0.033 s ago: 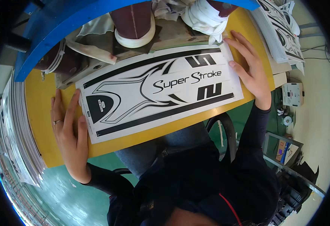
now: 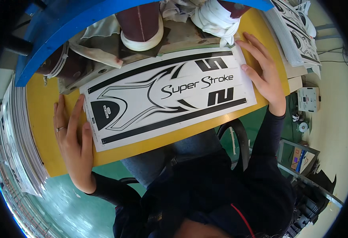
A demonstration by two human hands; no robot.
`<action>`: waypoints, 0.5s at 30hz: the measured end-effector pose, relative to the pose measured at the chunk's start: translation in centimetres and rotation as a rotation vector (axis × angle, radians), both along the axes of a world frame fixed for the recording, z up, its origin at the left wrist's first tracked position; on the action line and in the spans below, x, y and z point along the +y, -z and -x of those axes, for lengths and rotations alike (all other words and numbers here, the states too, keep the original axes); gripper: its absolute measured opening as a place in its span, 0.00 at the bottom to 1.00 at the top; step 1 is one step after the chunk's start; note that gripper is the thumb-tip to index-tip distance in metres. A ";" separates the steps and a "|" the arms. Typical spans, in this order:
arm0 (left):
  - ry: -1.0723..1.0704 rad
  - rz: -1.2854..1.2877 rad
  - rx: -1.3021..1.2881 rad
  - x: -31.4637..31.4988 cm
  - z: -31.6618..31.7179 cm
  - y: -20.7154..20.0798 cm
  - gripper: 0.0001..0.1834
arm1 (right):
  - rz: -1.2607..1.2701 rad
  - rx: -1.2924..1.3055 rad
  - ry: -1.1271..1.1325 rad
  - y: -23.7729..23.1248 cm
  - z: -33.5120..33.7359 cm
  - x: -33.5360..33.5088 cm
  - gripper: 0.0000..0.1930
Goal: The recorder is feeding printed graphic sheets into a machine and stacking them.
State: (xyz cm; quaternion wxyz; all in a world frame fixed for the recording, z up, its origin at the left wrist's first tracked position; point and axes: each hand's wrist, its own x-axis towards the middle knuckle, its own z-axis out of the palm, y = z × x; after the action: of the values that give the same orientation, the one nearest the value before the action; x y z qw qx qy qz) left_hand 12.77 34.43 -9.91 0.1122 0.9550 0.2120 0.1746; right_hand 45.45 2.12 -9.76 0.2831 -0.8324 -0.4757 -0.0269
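Note:
A white printed sheet [image 2: 142, 89] with black bands, lettering and curved shapes lies flat on the yellow tabletop [image 2: 154, 144]. Its far long edge runs along the metal bed [image 2: 98, 71] of a machine. My left hand [image 2: 71, 137] rests at the sheet's left end, fingers stretched and spread, with the fingertips by the short edge. At the opposite end, my right hand [image 2: 263, 71] lies with fingers apart, the thumb and fingertips touching the sheet's right edge. Neither hand grips anything.
Over the table's far side is a blue machine frame [image 2: 74, 29] with dark red cylinders [image 2: 140, 23] and white cloth wraps [image 2: 217, 20]. Stacks of printed sheets stand at the left [image 2: 21, 139] and far right [image 2: 297, 35]. A black chair armrest [image 2: 241, 142] is close to the near edge.

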 end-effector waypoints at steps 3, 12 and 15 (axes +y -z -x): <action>-0.034 0.011 0.014 -0.2 0.0 -0.1 0.24 | 0.002 -0.005 0.016 0.0 0.1 0.0 0.26; -0.035 -0.036 0.027 -0.3 0.7 -0.6 0.24 | 0.110 -0.067 0.033 0.2 0.9 -0.2 0.31; -0.019 -0.043 0.029 -0.2 0.3 -0.3 0.24 | 0.155 -0.111 0.071 0.2 1.1 -0.5 0.33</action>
State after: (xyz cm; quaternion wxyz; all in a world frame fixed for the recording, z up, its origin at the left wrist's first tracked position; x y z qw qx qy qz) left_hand 12.47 34.28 -9.65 0.0866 0.9575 0.2190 0.1663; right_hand 44.33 1.65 -9.95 0.1899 -0.8654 -0.4615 -0.0461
